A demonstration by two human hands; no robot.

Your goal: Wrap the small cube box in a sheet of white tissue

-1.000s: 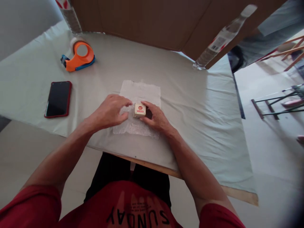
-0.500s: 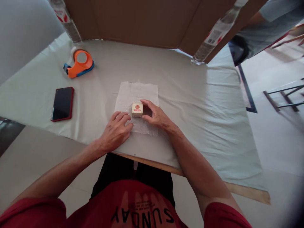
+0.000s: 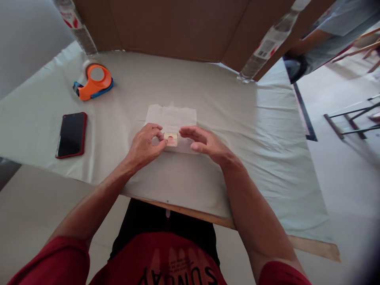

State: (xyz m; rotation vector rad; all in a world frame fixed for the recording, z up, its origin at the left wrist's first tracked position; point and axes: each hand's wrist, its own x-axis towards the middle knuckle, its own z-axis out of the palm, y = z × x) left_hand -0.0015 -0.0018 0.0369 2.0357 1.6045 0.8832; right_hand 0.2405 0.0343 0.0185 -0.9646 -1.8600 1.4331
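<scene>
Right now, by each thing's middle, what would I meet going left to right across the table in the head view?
Phone, orange tape dispenser, left hand, small box, right hand, right-side bottle.

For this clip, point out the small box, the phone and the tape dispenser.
Small box (image 3: 170, 139): head view, middle of its printed face.
Phone (image 3: 71, 135): head view, middle of its dark screen.
Tape dispenser (image 3: 94, 86): head view, orange body just below the ring.

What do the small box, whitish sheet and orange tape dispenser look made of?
Small box: probably matte cardboard, going by its flat printed top. Whitish sheet: perhaps plastic wrap, crinkled and seemingly translucent; paper isn't ruled out. Tape dispenser: likely hard plastic, smooth, orange and blue.
</scene>
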